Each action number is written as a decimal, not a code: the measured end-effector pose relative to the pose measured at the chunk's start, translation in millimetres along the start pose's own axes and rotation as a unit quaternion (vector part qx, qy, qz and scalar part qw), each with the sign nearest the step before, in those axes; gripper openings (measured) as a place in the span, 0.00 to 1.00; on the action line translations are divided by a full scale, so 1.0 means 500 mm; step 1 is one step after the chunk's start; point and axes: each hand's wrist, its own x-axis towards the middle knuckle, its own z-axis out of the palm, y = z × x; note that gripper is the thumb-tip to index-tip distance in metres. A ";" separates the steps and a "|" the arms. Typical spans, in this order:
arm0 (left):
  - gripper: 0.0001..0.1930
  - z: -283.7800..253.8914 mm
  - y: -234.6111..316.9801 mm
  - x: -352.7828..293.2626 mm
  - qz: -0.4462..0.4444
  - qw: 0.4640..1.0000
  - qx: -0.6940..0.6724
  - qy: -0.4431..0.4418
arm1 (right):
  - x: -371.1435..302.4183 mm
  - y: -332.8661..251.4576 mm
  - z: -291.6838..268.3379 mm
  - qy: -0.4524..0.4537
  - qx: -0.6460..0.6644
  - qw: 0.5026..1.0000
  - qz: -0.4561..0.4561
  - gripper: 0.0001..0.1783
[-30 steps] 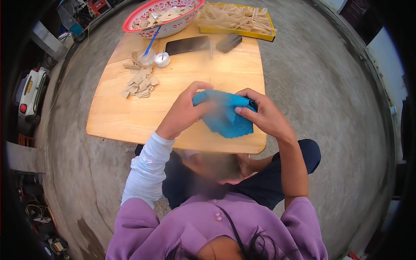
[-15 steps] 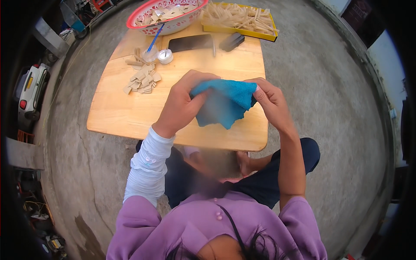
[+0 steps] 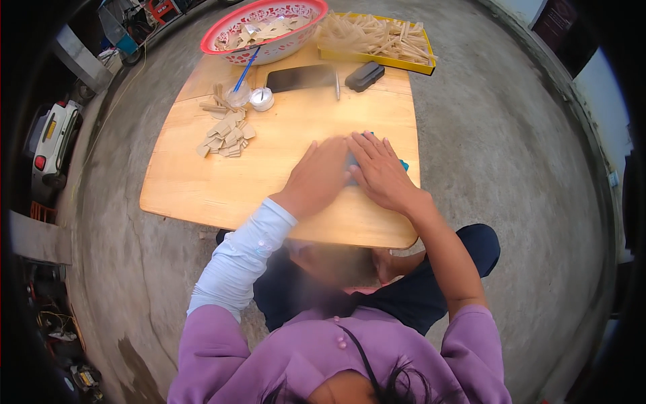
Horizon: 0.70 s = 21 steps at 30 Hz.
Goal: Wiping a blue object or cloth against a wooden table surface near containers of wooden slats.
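A teal knitted cloth [image 3: 404, 165] lies on the wooden table [image 3: 188, 178], mostly hidden beneath my hands. Only a bit of its edge and a patch between the hands show. My right hand [image 3: 383, 174] is laid flat over it, fingers stretched out and slightly apart. Beside it, my left hand [image 3: 317, 174] rests with straight fingers pointing away from me, its fingertips close to the right hand's. A white sleeve [image 3: 242, 249] covers my left forearm; my right forearm is bare. A hazy smear blurs part of the left hand.
Flat tan pieces [image 3: 229, 135] are piled at the table's left. Behind them stand a small white-lidded jar [image 3: 262, 99] and a clear cup with a blue stick [image 3: 247, 67]. Farther back are a dark phone [image 3: 299, 78], black case [image 3: 365, 77], red-rimmed basin [image 3: 232, 19] and yellow tray [image 3: 420, 68].
My hands have come down from holding up the teal cloth between them to lying flat over it on the table. The cloth has gone from spread in view to mostly covered.
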 end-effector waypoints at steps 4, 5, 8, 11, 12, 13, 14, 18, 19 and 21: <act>0.28 0.009 -0.088 0.061 -0.069 0.993 0.080 0.052 | 0.143 0.003 0.012 -0.052 0.045 0.996 0.053 0.28; 0.28 -0.001 -0.094 0.071 -0.104 0.991 0.074 0.049 | 0.166 0.016 0.055 0.065 -0.006 0.998 0.027 0.23; 0.28 -0.016 -0.096 0.041 -0.147 0.987 0.057 0.038 | 0.175 -0.015 0.083 0.172 -0.038 0.984 -0.021 0.19; 0.28 -0.021 -0.073 -0.082 -0.150 0.987 0.045 0.032 | 0.118 -0.083 0.085 0.102 0.027 0.990 -0.091 0.27; 0.29 -0.032 -0.048 -0.124 -0.145 0.988 0.046 0.018 | 0.083 -0.107 0.085 0.080 0.052 0.989 -0.113 0.30; 0.29 -0.046 -0.021 -0.161 -0.141 0.989 0.046 0.003 | 0.033 -0.127 0.074 0.101 0.046 0.983 -0.148 0.32; 0.30 -0.053 0.009 -0.183 -0.131 0.990 0.043 -0.019 | -0.009 -0.146 0.060 0.101 0.075 0.983 -0.137 0.32; 0.30 -0.032 0.103 -0.225 -0.108 0.993 0.020 -0.038 | -0.117 -0.189 -0.022 0.000 0.126 0.989 -0.073 0.32; 0.30 -0.029 0.103 -0.221 -0.119 0.992 0.020 -0.036 | -0.125 -0.184 -0.024 -0.046 0.122 0.991 -0.043 0.34; 0.31 -0.031 0.085 -0.199 -0.077 0.996 -0.032 -0.027 | -0.117 -0.156 -0.014 -0.045 0.103 0.992 -0.066 0.33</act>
